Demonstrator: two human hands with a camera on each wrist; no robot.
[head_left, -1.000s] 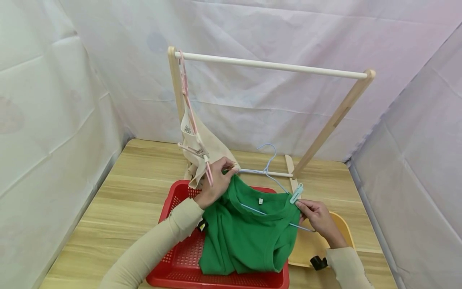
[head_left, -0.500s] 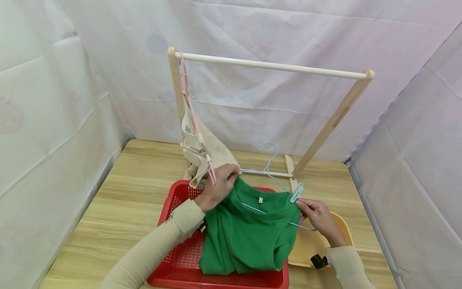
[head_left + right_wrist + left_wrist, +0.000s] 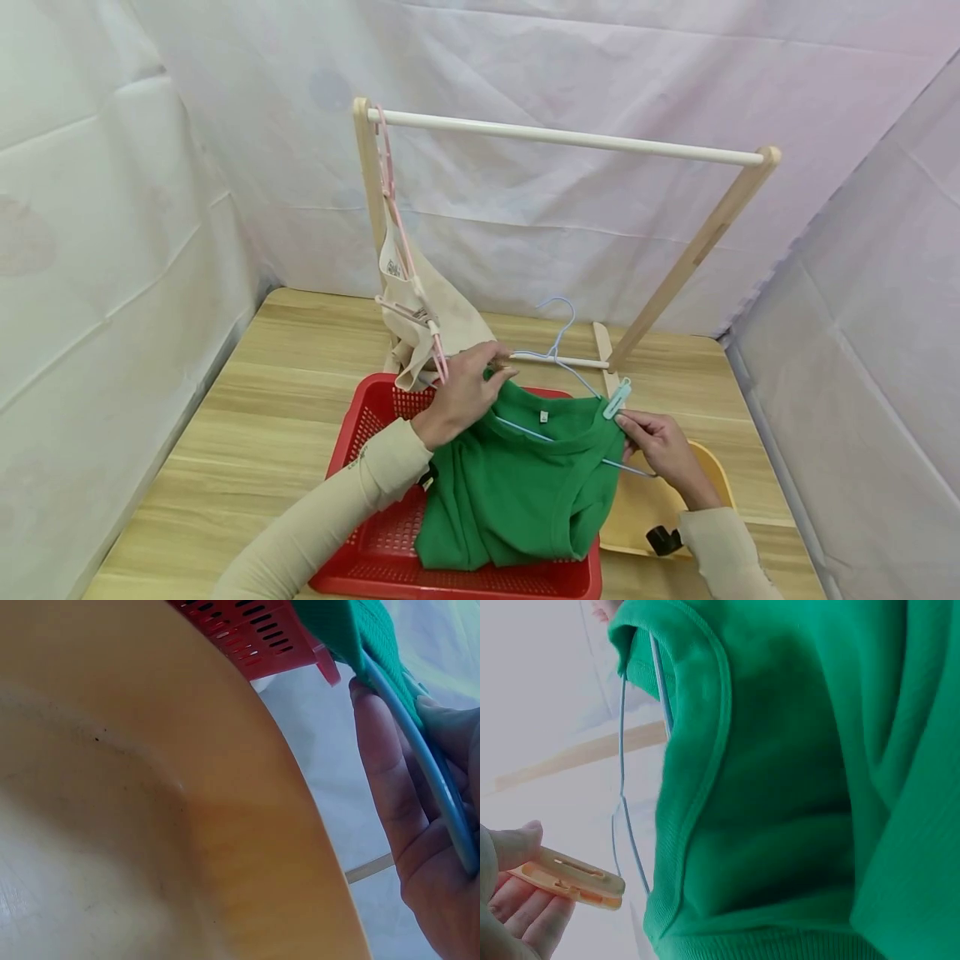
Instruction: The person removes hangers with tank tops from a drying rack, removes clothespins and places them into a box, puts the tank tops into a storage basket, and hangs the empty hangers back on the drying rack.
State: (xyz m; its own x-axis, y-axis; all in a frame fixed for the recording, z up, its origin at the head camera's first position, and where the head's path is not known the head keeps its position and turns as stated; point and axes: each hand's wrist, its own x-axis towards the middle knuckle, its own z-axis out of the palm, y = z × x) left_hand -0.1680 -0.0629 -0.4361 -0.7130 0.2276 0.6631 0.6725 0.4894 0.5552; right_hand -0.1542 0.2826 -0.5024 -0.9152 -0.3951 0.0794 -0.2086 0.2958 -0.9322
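A green garment with a ribbed neckline hangs on a light blue wire hanger. Between thumb and fingers, my left hand pinches a yellow-orange clothespin, held beside the garment's left shoulder and apart from the cloth in the left wrist view. My right hand grips the garment's right shoulder together with the hanger's end. Clamped at that shoulder, just above my right fingertips, is a mint-green clothespin. In the right wrist view, the hanger's blue arm runs across my right palm.
Below the garment stands a red perforated basket; a yellow basin is at its right. Behind rises a wooden rack with a white rail. A pink hanger bearing a beige cloth hangs at its left end.
My left hand has shifted slightly right and nearer to me, carrying the clothespin, and its finger and thumb tips stand a little off the left shoulder. My right hand stays put.
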